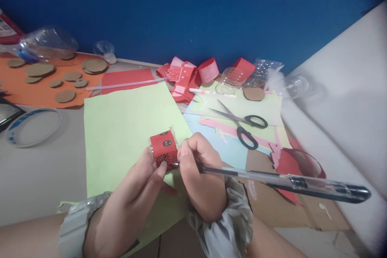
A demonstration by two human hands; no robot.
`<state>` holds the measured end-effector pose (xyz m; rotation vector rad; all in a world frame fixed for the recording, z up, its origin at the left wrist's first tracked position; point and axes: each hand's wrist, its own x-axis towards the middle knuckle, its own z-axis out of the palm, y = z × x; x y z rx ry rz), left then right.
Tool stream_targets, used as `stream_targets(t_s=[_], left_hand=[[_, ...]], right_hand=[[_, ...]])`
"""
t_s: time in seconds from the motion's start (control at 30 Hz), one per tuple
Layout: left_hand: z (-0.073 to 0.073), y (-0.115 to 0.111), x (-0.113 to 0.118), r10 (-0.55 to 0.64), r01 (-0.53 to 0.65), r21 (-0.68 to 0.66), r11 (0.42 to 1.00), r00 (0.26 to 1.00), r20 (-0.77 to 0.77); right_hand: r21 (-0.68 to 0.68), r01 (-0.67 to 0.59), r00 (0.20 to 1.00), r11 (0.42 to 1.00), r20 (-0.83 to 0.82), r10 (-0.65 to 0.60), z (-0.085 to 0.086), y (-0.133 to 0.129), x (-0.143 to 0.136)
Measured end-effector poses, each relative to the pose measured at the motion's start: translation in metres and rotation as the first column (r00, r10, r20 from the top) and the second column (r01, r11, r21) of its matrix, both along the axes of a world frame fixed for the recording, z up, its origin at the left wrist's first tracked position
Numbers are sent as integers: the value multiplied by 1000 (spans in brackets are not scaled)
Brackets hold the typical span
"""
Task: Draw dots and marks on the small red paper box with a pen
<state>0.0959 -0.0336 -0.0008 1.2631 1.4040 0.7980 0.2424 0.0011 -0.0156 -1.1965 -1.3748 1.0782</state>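
My left hand (145,185) is closed on a small red paper-wrapped piece (161,145) with black drawn circles and a dense black pattern. The thumb presses along its lower edge. In my right hand (201,169) a black gel pen (256,175) is gripped near its point, and the tip touches or nearly touches the patterned part of the red piece. The pen's long clear barrel reaches out to the right. Both hands are above a light green sheet of paper (127,117). What lies inside the red piece is mostly hidden.
Black-handled scissors (238,120) lie open on paper scraps at the right. Behind are red paper rings (208,70) and a white marker (208,92). Cardboard discs (39,69) sit on orange paper (18,88) at the left, near a clear plastic bottle (50,42) and a tape roll (33,127).
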Motion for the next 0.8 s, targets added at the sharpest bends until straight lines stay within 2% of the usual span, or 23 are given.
stream_targets(t_s=[0.13,0.27,0.57,0.8], left_hand=[[-2,-1,-1,2,-2,0,1000,1000,22],[-1,-2,0,1,1,-34,999,999,40],[2,1,1,17,-16,-34,999,1000,22],[-2,0,1,21,-19,-56,998,999,36]], right_hand=[[0,-33,999,999,-8,33,-1,-1,1],[12,2,1000,1000,-24,-2,-2,-1,0],[34,9,999,999,-35,-8,1,2,-1],[10,6,1000,1000,-29,-5,0,3,-1]])
